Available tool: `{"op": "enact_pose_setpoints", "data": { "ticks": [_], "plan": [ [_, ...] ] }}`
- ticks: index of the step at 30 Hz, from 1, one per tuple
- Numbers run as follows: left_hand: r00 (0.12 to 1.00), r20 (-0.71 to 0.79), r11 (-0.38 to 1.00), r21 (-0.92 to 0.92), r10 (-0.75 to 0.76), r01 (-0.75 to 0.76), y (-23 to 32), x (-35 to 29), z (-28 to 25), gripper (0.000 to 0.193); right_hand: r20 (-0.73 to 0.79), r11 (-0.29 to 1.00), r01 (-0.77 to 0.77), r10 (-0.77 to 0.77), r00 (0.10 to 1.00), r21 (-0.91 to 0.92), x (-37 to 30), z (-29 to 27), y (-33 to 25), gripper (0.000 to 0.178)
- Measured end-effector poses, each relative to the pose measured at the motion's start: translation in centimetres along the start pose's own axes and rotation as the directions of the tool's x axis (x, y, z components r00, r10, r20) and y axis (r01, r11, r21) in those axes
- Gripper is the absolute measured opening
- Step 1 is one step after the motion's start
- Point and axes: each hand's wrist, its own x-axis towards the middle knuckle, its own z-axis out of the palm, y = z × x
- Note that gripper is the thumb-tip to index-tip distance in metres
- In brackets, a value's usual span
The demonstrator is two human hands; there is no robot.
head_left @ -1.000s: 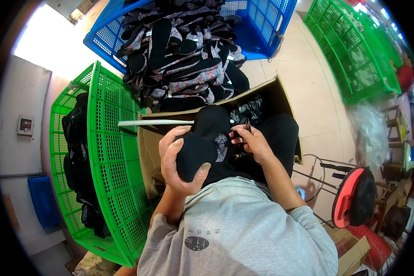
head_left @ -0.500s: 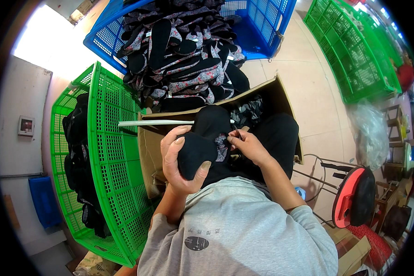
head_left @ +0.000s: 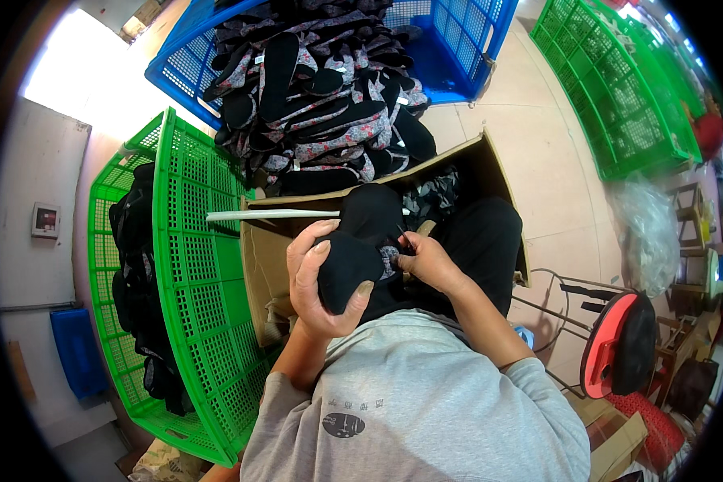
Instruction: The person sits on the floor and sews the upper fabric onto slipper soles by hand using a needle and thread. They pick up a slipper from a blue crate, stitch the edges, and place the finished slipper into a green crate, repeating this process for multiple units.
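My left hand point(head_left: 313, 281) is wrapped round a black-soled slipper point(head_left: 350, 269), thumb on the near side and fingers on the far side. A strip of grey-and-pink patterned fabric shows along the slipper's right side. There my right hand point(head_left: 430, 262) is closed in a pinch against the fabric. A thin dark piece shows at its fingertips, too small to name. Both hands are above my lap, in front of a cardboard box point(head_left: 484, 165) holding dark scraps point(head_left: 432, 194). A white rod point(head_left: 273, 215) lies across the box's left edge, its right end behind my black-clad knee.
Beyond the box, many similar slippers point(head_left: 329, 120) are heaped in and before a blue crate point(head_left: 181, 72). A green crate point(head_left: 205, 281) with dark items stands close on my left. Another green crate point(head_left: 618, 96) is far right. A red-and-black-seated stool point(head_left: 606, 345) is at my right.
My left hand and the slipper have shifted slightly to the right. My right hand has turned and moved a little lower and closer against the patterned fabric.
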Motion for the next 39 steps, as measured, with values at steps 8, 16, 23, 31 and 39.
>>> {"op": "enact_pose_setpoints", "data": {
  "ticks": [8,16,23,31,39],
  "plan": [
    [0.998,-0.06,0.999,-0.045,-0.021,0.018,-0.2,-0.1,0.0,0.071,-0.217,0.952,0.229,-0.184,0.959,0.204,0.7,0.7,-0.3,0.028],
    [0.996,-0.08,0.998,-0.05,-0.026,0.022,-0.5,-0.2,-0.1,0.071,-0.241,0.915,0.364,-0.319,0.916,0.173,1.5,1.2,0.3,0.022],
    [0.996,-0.079,0.998,-0.052,-0.029,0.025,-0.8,-0.1,-0.4,0.072,-0.367,0.759,0.252,-0.018,0.93,0.601,1.9,1.6,1.6,0.005],
    [0.994,-0.098,0.997,-0.068,-0.041,0.035,-1.1,-0.2,-0.5,0.073,-0.411,0.826,0.067,0.207,0.888,0.56,2.2,-1.8,3.5,0.018],
    [0.996,-0.082,0.998,-0.061,-0.021,0.016,-1.0,0.0,-0.3,0.071,-0.065,0.899,-0.112,0.153,0.986,0.424,0.9,-1.4,1.1,0.031]
  ]
}}
